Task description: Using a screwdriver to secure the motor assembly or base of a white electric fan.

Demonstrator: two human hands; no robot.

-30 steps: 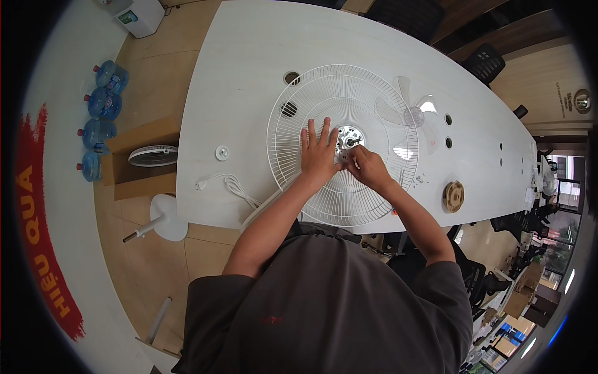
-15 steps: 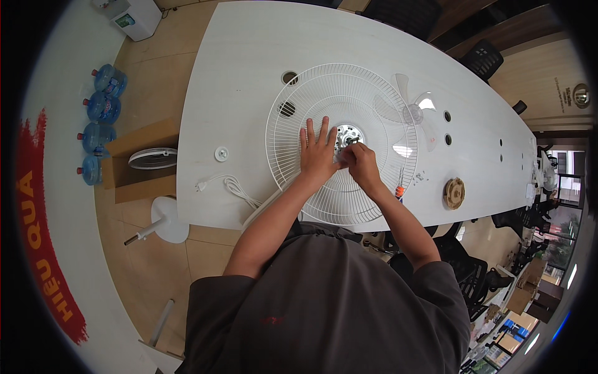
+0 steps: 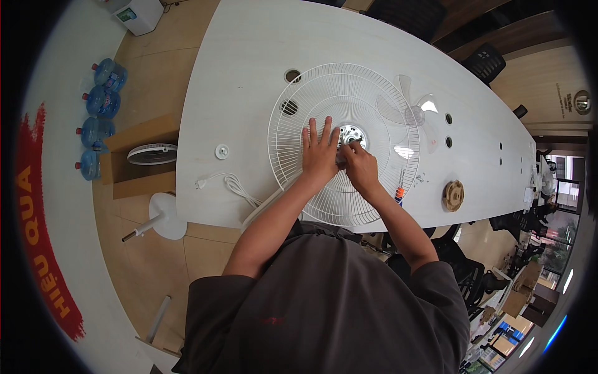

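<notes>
A white wire fan guard (image 3: 374, 81) lies on the white table (image 3: 230, 56), a silver metal motor plate (image 3: 351, 132) with a dark shaft at its centre. My left hand (image 3: 319, 154) rests on the guard left of the plate, fingers spread. My right hand (image 3: 361, 163) has its fingers pinched at the lower part of the centre; what they hold is hidden. A screwdriver (image 3: 399, 192) with an orange and dark handle lies by my right forearm. A clear fan blade (image 3: 411, 115) is at the guard's upper right.
A small white disc (image 3: 222, 151), a coiled white cord (image 3: 233, 187) and a brown round part (image 3: 453, 195) sit on the table, near small loose metal bits (image 3: 420, 179). An open carton (image 3: 124, 184), blue water jugs (image 3: 103, 100) and a white stand base (image 3: 168, 215) are left on the floor.
My right hand has turned more upright, its fingertips shifting slightly up toward the shaft; the screwdriver beside my right forearm shows more. My left hand stays spread on the guard.
</notes>
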